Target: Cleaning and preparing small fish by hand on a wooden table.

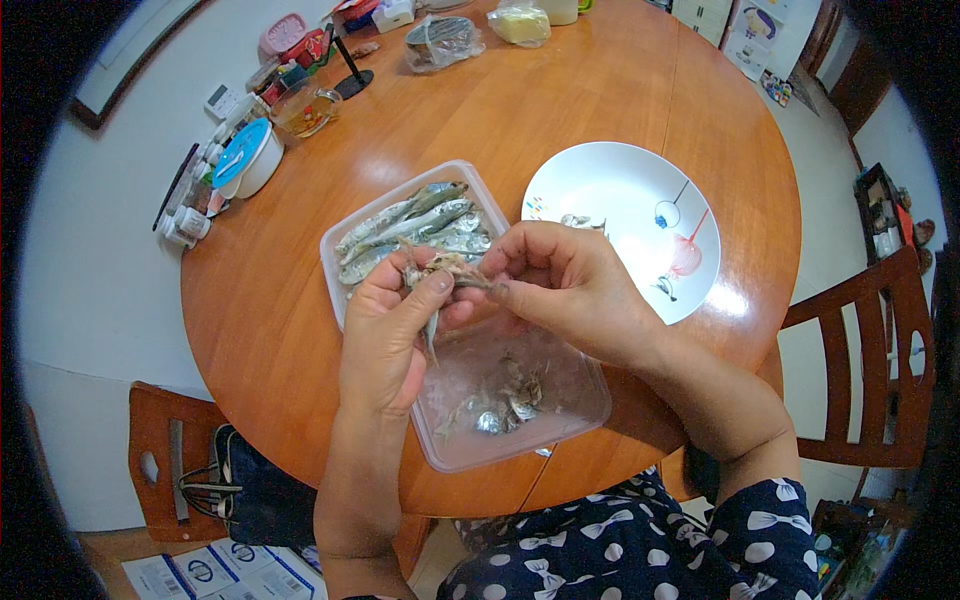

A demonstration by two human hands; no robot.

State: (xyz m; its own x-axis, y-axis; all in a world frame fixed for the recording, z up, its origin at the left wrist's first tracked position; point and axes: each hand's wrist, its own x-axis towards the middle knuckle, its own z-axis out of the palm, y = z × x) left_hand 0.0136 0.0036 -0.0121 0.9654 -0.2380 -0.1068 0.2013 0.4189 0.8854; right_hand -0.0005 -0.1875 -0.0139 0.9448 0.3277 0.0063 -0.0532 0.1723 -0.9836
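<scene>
Between my hands is a small torn fish [457,274], its flesh open and its tail end hanging down. My left hand [401,319] grips the body with thumb and fingers. My right hand [570,289] pinches a thin dark piece at the fish's right end. Behind them, a clear plastic container [328,247] holds several whole small silvery fish [409,225]. Nearer to me, a second shallow plastic container or lid [517,456] holds fish scraps [510,409]. A white patterned plate [630,180], partly behind my right hand, bears some small fish pieces [583,222].
On the round wooden table [277,315] stand a white bowl with blue lid [251,161], a glass cup [306,112], a black phone stand [352,81], small bottles [187,223] and bagged food [519,24]. Wooden chairs stand left [161,465] and right [870,367].
</scene>
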